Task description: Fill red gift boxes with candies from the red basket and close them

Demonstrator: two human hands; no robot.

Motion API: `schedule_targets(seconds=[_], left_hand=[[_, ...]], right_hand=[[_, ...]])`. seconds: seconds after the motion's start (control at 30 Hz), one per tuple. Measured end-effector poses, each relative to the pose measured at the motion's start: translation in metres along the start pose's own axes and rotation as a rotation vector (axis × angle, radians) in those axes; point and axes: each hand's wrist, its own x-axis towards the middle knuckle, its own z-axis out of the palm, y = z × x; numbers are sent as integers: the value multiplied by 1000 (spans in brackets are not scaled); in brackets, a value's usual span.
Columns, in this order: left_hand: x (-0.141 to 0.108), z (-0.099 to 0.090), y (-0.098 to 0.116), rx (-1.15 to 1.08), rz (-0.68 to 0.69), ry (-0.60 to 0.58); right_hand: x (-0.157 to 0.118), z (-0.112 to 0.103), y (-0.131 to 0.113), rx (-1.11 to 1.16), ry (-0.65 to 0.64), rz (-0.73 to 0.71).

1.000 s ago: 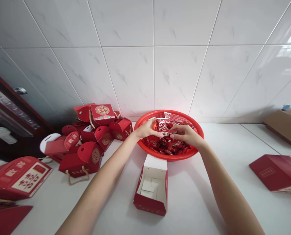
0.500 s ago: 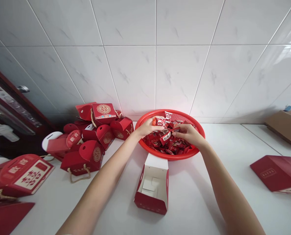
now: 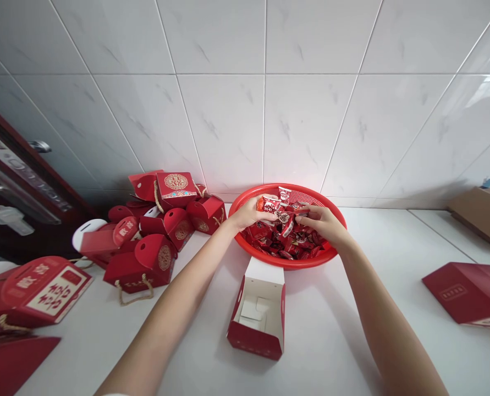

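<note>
A red oval basket point(image 3: 290, 264) holds many red wrapped candies point(image 3: 296, 245). Over its left side, my left hand point(image 3: 251, 213) is closed on several wrapped candies point(image 3: 271, 205), red and white with some orange. My right hand point(image 3: 321, 223) is over the right side of the basket, its thumb and fingers pinched on a red wrapped candy point(image 3: 301, 212). The two hands are apart, with candies between them. In front of the basket stands an open red box point(image 3: 256, 341) with a white inside; its raised flap touches or nearly touches the basket rim.
Several red boxes with rope handles point(image 3: 139, 264) are piled at the left, and a larger one point(image 3: 38, 291) lies nearer. Another red box point(image 3: 467, 291) is at the right, below a brown cardboard box point(image 3: 482, 214). A tiled wall point(image 3: 302, 126) rises behind the white counter point(image 3: 319, 330).
My right hand has moved slightly right, away from my left hand. The candy that was between my hands has turned or shifted. My left hand stays nearly in place.
</note>
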Motion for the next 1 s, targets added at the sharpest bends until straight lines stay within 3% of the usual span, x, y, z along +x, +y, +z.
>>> schedule_targets(seconds=[0.23, 0.47, 0.8, 1.0], left_hand=[[0, 1, 1, 10, 5, 12], [-1, 0, 1, 22, 17, -57], [-4, -1, 5, 39, 21, -139], [-3, -1, 3, 14, -3, -113]], right_hand=[[-3, -1, -3, 5, 46, 16], [0, -3, 0, 2, -86, 7], [0, -4, 1, 86, -97, -24], [-3, -2, -3, 75, 22, -5]])
